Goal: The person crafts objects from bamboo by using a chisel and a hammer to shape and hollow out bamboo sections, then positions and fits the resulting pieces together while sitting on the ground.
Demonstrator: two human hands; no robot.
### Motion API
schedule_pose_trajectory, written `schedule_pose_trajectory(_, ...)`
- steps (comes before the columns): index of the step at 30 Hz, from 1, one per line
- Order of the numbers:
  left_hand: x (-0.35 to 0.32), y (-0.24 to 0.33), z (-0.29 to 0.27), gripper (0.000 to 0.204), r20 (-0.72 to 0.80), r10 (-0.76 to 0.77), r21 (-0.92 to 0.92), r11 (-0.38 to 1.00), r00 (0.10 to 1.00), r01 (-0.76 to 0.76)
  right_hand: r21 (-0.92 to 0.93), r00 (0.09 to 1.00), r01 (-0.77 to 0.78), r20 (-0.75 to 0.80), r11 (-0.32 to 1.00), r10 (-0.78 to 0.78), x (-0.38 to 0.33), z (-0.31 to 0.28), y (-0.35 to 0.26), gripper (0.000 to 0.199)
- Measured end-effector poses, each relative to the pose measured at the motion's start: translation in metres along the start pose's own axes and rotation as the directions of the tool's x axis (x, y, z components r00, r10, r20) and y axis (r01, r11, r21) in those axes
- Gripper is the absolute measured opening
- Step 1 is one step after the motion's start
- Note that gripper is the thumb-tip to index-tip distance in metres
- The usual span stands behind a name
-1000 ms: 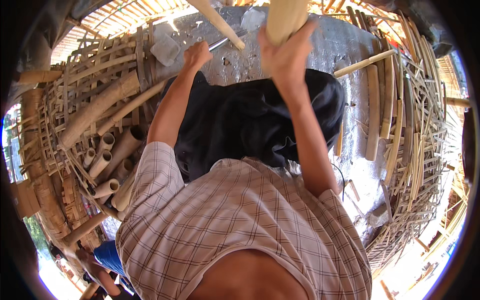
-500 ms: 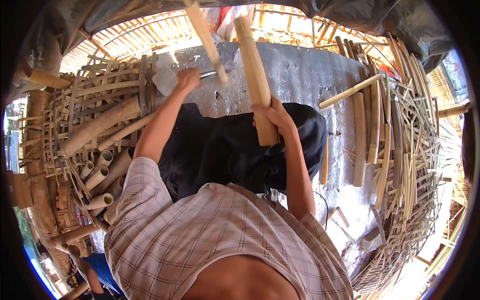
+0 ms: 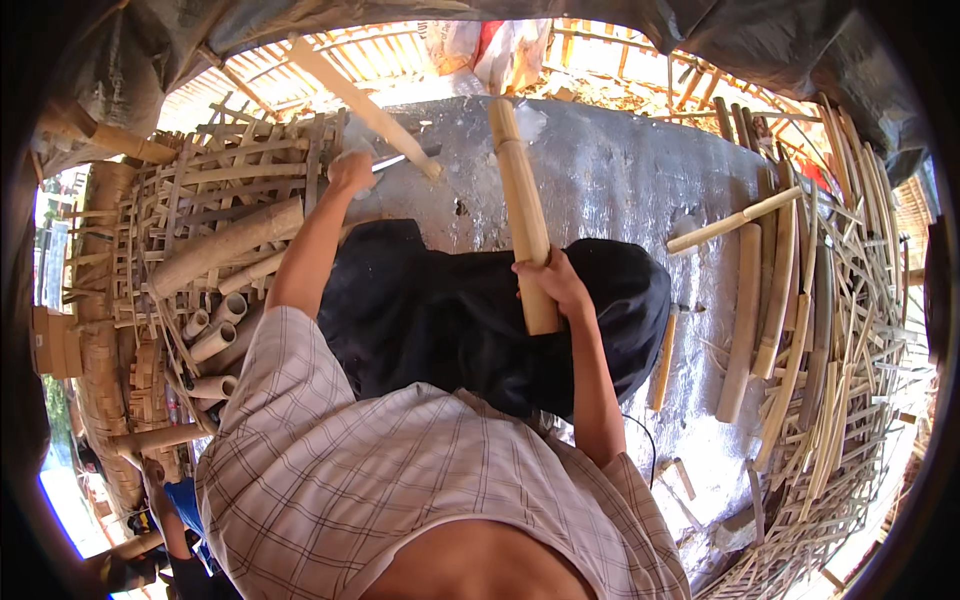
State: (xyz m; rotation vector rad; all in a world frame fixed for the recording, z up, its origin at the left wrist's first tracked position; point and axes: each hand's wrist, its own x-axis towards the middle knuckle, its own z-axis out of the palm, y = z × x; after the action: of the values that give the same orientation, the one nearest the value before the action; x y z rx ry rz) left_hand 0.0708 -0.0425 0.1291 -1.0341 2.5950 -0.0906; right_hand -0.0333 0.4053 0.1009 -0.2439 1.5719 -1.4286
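My left hand is closed round the handle of a knife, beyond my left knee. Its metal blade points to the right. A pale split bamboo strip slants up and left past the blade, its lower end close to the blade's tip. Whether blade and strip touch, I cannot tell. My right hand grips a thick bamboo piece near its lower end. This piece stands tilted over my lap, its upper end pointing away from me, with a node ridge near the top.
Black cloth covers my legs. Beyond it spreads a shiny grey sheet. On the left lie thick bamboo tubes by a woven lattice. Several bamboo lengths lie on the right, with a wooden-handled tool beside my knee.
The loose strip has swung leftward into a flatter slant. My left hand and knife have shifted slightly left. The bamboo in my right hand sits lower in the picture; the whole view has also shifted.
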Motion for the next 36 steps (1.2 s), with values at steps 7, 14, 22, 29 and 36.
schedule_pose_trajectory(7,-0.012,-0.003,0.024,0.03,0.063,-0.073,-0.114,0.99,0.995,0.08,-0.405,0.981,0.156,-0.043,0.901,-0.189,0.03,0.051,0.003,0.069)
schedule_pose_trajectory(14,-0.011,0.008,0.014,0.032,0.051,-0.068,-0.15,0.986,0.996,0.075,-0.683,0.98,0.161,0.023,0.713,-0.199,0.051,0.078,-0.001,0.07)
schedule_pose_trajectory(22,-0.015,0.004,0.031,0.011,0.332,0.162,-0.529,0.848,0.929,0.042,-0.464,0.988,0.139,0.006,0.875,-0.154,0.046,0.055,0.0,0.073)
schedule_pose_trajectory(29,0.006,0.061,-0.042,0.018,0.478,0.35,-0.745,0.647,0.806,0.161,-0.012,0.999,-0.034,0.037,0.999,0.035,0.005,0.019,-0.002,0.051)
schedule_pose_trajectory(36,0.065,0.141,-0.077,0.029,0.757,0.126,-0.348,0.908,0.641,0.233,0.083,0.99,0.114,-0.093,0.99,-0.106,-0.054,0.022,-0.016,0.044)
